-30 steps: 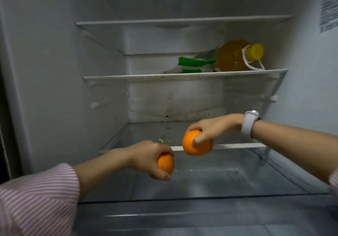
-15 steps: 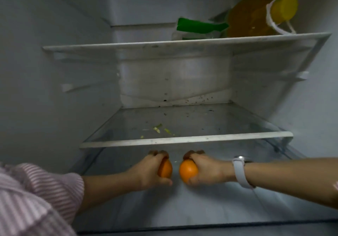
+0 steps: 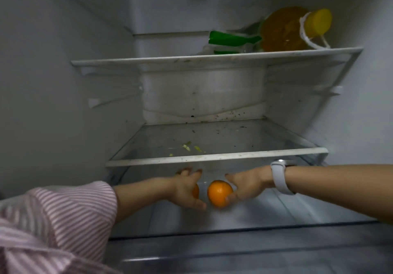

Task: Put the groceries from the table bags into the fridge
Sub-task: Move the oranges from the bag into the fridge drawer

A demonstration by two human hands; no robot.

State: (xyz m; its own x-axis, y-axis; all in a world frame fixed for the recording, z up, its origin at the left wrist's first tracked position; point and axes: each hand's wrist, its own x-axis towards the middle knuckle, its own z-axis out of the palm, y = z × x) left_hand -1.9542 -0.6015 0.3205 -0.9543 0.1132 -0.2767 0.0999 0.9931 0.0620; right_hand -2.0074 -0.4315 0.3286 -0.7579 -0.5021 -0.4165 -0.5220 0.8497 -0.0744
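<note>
Oranges round, no long axis, left hand (image 3: 187, 188) fingers spread, right hand (image 3: 246, 185) fingers touching orange (image 3: 219, 193)

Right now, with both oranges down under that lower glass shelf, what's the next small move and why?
Probably draw both hands straight back out. The right hand has fingers spread beside the near orange, and the left hand is opening around the other orange. Both fruits seem to rest in the compartment beneath the lower glass shelf, so nothing appears left to place here.
</note>
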